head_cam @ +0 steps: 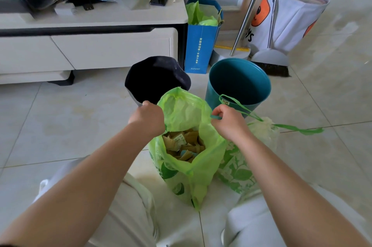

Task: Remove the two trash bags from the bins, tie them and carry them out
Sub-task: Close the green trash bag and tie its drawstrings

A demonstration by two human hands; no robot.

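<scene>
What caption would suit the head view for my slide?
The left hand and right hand hold the top of an open green trash bag, before a dark bin and a teal bin.

Trash bag [201, 176] before left bin [157, 77], right bin [241, 79]; second bag [235, 174] rightward.

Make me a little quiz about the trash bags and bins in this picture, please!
1. True or false: a bag lines the teal bin.
2. What does the right hand pinch? A) a green drawstring B) a spoon C) a sock
3. Which hand grips the rim of the open green bag: the left hand or the right?

Key: 1 false; 2 A; 3 the left.
</scene>
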